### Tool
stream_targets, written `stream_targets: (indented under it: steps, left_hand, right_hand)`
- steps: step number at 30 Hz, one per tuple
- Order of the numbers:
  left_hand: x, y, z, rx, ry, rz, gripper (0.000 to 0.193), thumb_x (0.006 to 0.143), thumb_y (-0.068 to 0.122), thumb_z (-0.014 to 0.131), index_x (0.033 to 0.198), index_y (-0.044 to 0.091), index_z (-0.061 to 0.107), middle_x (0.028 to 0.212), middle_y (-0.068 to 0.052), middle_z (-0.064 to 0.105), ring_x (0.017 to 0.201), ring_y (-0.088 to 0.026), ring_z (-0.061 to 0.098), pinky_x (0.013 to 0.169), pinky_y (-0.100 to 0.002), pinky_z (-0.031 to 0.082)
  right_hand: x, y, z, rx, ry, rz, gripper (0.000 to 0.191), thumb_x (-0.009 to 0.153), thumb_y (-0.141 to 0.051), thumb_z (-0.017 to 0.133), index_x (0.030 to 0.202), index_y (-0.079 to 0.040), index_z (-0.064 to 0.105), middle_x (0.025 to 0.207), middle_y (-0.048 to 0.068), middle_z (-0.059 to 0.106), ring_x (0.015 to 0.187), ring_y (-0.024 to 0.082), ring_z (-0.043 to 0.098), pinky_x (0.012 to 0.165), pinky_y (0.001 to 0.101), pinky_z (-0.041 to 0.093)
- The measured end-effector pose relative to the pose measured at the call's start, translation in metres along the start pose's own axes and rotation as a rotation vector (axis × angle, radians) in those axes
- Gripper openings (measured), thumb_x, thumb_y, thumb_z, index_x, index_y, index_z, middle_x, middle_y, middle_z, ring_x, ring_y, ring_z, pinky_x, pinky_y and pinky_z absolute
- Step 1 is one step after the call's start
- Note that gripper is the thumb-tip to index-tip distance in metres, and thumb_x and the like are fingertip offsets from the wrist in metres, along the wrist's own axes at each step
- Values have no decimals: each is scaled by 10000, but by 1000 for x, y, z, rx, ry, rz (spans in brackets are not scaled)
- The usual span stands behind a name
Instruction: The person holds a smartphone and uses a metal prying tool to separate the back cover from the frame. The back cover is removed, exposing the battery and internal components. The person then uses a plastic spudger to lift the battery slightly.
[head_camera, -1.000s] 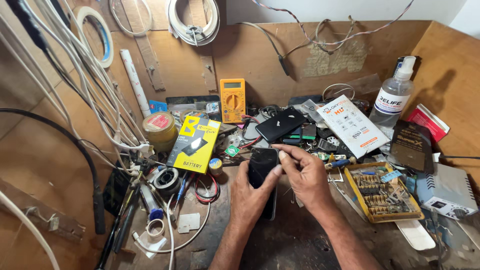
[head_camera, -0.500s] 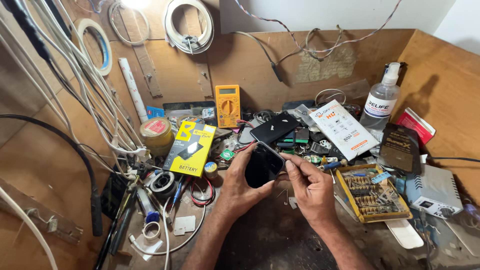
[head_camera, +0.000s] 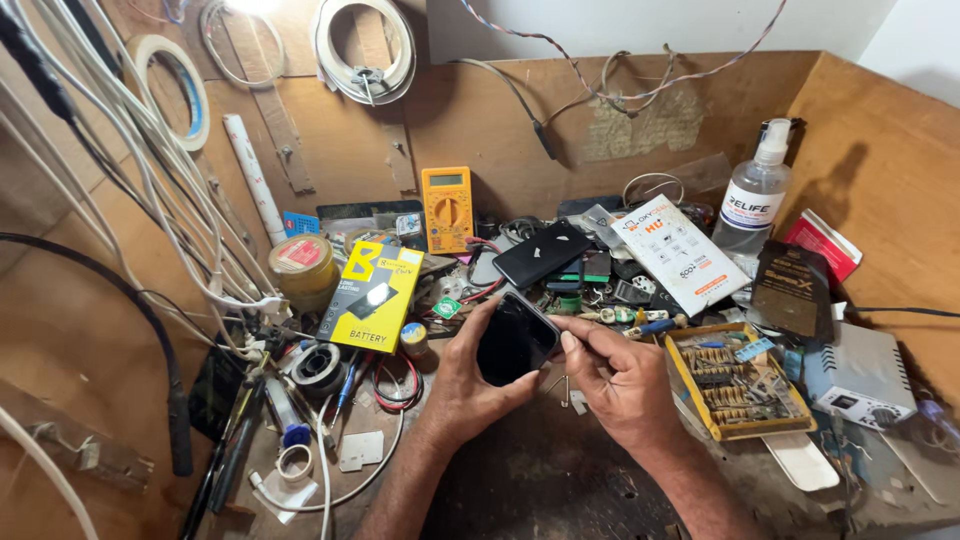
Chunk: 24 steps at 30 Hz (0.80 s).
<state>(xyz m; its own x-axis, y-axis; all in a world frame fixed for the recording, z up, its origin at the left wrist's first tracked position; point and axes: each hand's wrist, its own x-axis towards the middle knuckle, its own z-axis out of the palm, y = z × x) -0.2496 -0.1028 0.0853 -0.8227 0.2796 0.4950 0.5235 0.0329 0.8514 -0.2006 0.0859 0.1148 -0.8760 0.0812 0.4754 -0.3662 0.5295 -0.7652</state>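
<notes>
My left hand (head_camera: 462, 380) holds a black phone (head_camera: 513, 339) tilted above the dark work mat (head_camera: 540, 480), thumb and fingers around its lower edge. My right hand (head_camera: 620, 375) is beside it on the right, thumb and forefinger pinched against the phone's right edge. Whether a small tool sits in those fingers I cannot tell. A pair of metal tweezers (head_camera: 561, 385) lies on the mat just under the hands.
A yellow battery box (head_camera: 371, 296), yellow multimeter (head_camera: 447, 207), second black phone (head_camera: 541, 253), white printed packet (head_camera: 677, 251), clear spray bottle (head_camera: 754, 195), yellow tray of screwdriver bits (head_camera: 736, 382), tape roll (head_camera: 301, 263), solder spool (head_camera: 319, 362) and loose cables (head_camera: 150, 220) crowd the bench.
The phone has tilted and risen a little toward the far clutter. My right hand moved from on top of the phone to its right edge. The camera has shifted slightly.
</notes>
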Motion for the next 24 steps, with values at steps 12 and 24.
stream_targets:
  steps: [12, 24]
  left_hand:
    - [-2, -3, 4, 119, 65, 25, 830, 686, 186, 860, 1401, -19, 493, 1209, -148, 692, 1146, -211, 700, 981, -344, 566]
    - [-4, -5, 1, 77, 131, 89, 833, 713, 158, 843, 1448, 3, 482, 1286, -147, 653, 1199, -210, 655, 1040, -351, 526]
  right_hand:
    - [-1, -4, 6, -21, 105, -194, 220, 956, -113, 671, 1137, -15, 749, 809, 28, 770, 662, 15, 678, 617, 213, 573]
    - [-5, -2, -17, 236, 39, 30, 307, 1031, -152, 546, 1238, 19, 694, 1026, 97, 802, 922, 131, 762, 814, 255, 609]
